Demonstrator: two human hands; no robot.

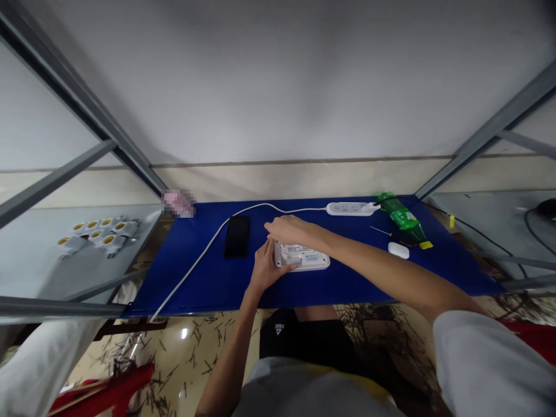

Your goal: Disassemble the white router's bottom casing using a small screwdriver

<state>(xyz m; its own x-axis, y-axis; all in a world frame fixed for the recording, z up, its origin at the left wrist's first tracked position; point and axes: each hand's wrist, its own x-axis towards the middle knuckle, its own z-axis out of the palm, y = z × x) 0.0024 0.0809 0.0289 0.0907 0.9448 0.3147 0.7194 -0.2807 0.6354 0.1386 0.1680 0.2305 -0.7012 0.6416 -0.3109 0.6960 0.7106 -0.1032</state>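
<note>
A flat white device point(306, 258) with a label and vent holes lies underside up on the blue table point(347, 281). My left hand point(264, 267) grips its left edge, fingers wrapped against it. My right hand point(290, 230) rests on its top left corner, fingers curled down onto it. A black phone point(237, 236) lies flat just left of my hands.
A white power strip point(351, 208) sits at the back, its white cable point(204, 252) trailing off the front left edge. A green bottle point(405, 220) lies on its side at the right, beside a small white object point(398, 250). Several lamp sockets point(98, 233) sit on a left shelf.
</note>
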